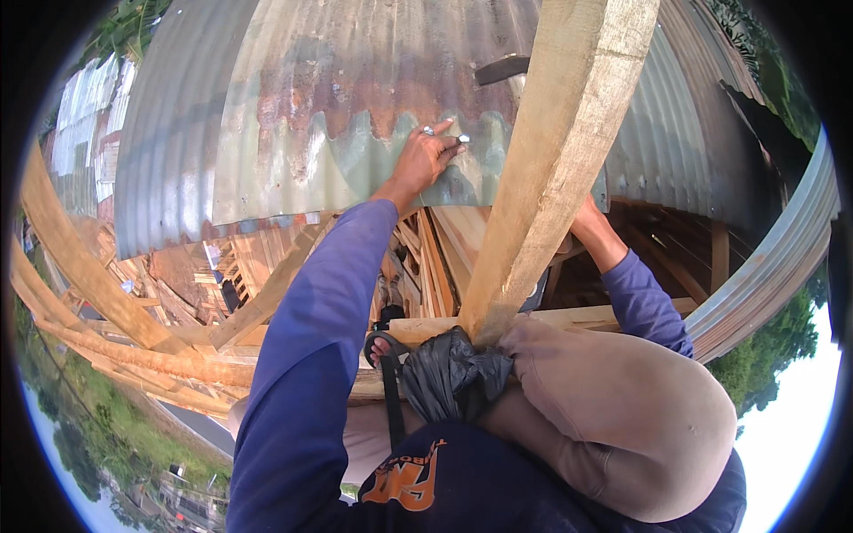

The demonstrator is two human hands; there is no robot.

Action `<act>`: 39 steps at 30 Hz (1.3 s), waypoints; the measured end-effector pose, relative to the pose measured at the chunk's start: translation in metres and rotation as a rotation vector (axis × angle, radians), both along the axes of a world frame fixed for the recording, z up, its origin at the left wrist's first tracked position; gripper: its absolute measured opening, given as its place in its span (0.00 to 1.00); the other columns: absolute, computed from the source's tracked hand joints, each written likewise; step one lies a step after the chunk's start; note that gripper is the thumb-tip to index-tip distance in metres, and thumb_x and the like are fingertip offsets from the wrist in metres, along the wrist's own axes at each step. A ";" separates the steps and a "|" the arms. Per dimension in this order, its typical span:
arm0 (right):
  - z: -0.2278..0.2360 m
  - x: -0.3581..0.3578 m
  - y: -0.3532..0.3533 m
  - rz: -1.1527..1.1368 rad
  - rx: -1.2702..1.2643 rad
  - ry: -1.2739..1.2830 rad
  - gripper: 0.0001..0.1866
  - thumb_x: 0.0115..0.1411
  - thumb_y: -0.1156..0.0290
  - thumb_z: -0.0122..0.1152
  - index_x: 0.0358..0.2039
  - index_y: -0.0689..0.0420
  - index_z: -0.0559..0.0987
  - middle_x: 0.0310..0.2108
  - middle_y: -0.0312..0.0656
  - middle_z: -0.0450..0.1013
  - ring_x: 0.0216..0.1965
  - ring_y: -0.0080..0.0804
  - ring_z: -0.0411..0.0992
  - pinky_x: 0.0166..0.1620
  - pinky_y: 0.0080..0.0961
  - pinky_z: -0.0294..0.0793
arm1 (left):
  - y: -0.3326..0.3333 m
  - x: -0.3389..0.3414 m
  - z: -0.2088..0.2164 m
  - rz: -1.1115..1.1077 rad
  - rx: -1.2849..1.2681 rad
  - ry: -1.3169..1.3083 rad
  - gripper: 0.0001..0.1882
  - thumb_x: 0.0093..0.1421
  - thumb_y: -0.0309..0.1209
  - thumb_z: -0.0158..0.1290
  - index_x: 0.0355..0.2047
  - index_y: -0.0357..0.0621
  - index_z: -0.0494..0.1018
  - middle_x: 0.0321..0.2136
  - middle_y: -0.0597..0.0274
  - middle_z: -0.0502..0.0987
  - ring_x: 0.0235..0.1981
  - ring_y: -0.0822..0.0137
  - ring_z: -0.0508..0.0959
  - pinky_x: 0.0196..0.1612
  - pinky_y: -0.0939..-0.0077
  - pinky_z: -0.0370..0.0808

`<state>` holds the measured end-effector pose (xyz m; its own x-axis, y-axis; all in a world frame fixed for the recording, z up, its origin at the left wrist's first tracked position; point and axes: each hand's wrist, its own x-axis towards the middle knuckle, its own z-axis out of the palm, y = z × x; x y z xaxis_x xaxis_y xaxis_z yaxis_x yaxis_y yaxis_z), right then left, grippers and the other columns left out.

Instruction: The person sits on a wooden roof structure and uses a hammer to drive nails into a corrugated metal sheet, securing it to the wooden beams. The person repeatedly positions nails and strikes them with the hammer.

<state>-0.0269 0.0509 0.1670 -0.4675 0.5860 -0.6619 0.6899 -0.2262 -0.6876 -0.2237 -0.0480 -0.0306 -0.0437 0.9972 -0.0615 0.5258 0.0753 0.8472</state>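
Observation:
My left hand (426,158) reaches out over a rusty, green-grey corrugated metal sheet (382,53). Between thumb and fingers it pinches a small roofing nail (463,139) with a bright head, close to the sheet's near edge. A thick wooden post (569,151) hides most of my right hand (583,218); only its wrist side shows to the right of the post. The dark head of a hammer (502,69) sticks out left of the post, above the sheet. Its handle runs behind the post on my right hand's side; the grip itself is hidden.
A black plastic bag (458,369) bulges in front of me by my bent knee (640,417). Under me runs a wooden beam (586,318). Lumber (435,258) lies far below, seen through the open frame. More framing (89,240) curves along the left, with ground beyond.

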 end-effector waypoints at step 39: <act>-0.029 0.030 -0.007 0.272 0.256 0.102 0.21 0.62 0.66 0.53 0.52 0.64 0.69 0.43 0.62 0.75 0.48 0.56 0.73 0.49 0.44 0.72 | 0.008 0.004 0.017 -0.063 -0.142 0.052 0.10 0.62 0.34 0.54 0.36 0.43 0.81 0.42 0.49 0.79 0.49 0.60 0.77 0.63 0.55 0.59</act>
<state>0.0031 0.0443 0.1384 -0.6848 0.5718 -0.4518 0.6258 0.1437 -0.7666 -0.2201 -0.0401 -0.0132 0.0119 0.9794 -0.2017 0.5760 0.1581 0.8020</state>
